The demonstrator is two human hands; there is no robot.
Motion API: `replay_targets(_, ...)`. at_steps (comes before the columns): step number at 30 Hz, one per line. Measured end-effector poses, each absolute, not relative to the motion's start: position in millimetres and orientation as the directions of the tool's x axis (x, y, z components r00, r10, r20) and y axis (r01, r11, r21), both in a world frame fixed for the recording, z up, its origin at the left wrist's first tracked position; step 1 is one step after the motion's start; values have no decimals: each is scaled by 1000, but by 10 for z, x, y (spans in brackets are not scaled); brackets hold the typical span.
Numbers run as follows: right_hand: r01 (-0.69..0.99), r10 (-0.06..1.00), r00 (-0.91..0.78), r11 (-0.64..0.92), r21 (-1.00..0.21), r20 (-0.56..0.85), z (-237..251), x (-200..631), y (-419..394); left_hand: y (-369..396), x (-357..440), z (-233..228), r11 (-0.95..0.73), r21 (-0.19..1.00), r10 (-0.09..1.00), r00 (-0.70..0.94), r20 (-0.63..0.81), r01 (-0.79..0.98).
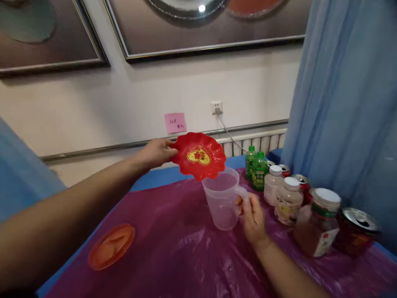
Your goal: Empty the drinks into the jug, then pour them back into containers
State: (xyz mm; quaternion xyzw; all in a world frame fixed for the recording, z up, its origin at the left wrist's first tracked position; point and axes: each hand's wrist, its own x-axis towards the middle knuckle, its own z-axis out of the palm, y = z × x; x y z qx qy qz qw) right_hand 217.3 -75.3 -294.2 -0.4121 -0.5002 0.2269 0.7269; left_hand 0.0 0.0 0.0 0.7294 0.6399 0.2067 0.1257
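Observation:
My left hand [156,152] grips the rim of a red scalloped plastic plate [200,156] with a yellow emblem, held tilted in the air just above the mouth of a clear plastic measuring jug [221,199]. My right hand [253,216] is closed on the jug's handle, and the jug stands on the purple plastic sheet [173,248] covering the table. The plate's lower edge overlaps the jug's rim.
An orange lid-like dish [111,246] lies on the sheet at the left. To the right stand two green bottles [257,169], white-capped jars [288,199], drink cans [302,182] and a brown-filled jar [319,223]. A blue curtain [347,103] hangs on the right; the wall with a socket [216,107] is behind.

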Motion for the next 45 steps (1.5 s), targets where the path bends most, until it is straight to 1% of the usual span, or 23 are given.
replay_targets(3, 85, 735, 400, 566, -820, 548, -2908, 2160, -760, 13, 38, 13, -236, 429, 968, 170, 186, 872)
replay_targets(5, 79, 740, 392, 565, -822, 546, -2891, 2158, -770, 24, 69, 31, -273, 388, 956, 202, 215, 880)
replay_targets(9, 67, 753, 374, 560, -826, 541, -2868, 2165, -791, 46, 135, 69, -334, 270, 924, 256, 284, 903)
replay_targets(15, 84, 751, 360, 565, -821, 554, -2855, 2168, -796, -22, 224, 89, -368, 106, 871, 302, 387, 924)
replay_targets(18, 86, 754, 361, 559, -824, 549, -2867, 2170, -797, -137, 260, 76, -374, -21, 830, 345, 438, 927)
replay_targets(21, 90, 758, 356, 555, -827, 547, -2873, 2176, -798, -287, 279, 17, -375, -161, 760, 403, 511, 913)
replay_targets(24, 87, 761, 355, 552, -829, 544, -2870, 2178, -796, -419, 264, -99, -368, -277, 657, 459, 599, 888)
replay_targets(26, 83, 761, 357, 552, -830, 542, -2868, 2176, -792, -476, 233, -190, -357, -335, 594, 489, 639, 872)
replay_targets(28, 77, 759, 363, 554, -829, 541, -2868, 2173, -785, -506, 189, -279, -362, -369, 547, 516, 659, 856)
replay_targets(32, 62, 757, 369, 560, -826, 540, -2874, 2173, -772, -512, 96, -438, -427, -390, 433, 563, 704, 816)
replay_targets(35, 52, 756, 360, 569, -820, 547, -2872, 2177, -774, -499, 47, -565, -451, -377, 356, 550, 755, 809)
replay_targets(42, 54, 764, 358, 557, -829, 536, -2855, 2183, -793, -444, -50, -913, -444, -281, 341, 450, 825, 851)
replay_targets(44, 64, 763, 365, 551, -832, 533, -2850, 2185, -799, -443, -49, -960, -461, -212, 366, 401, 840, 862)
replay_targets(45, 72, 762, 368, 547, -834, 532, -2847, 2187, -803, -450, -42, -965, -466, -153, 405, 364, 839, 871)
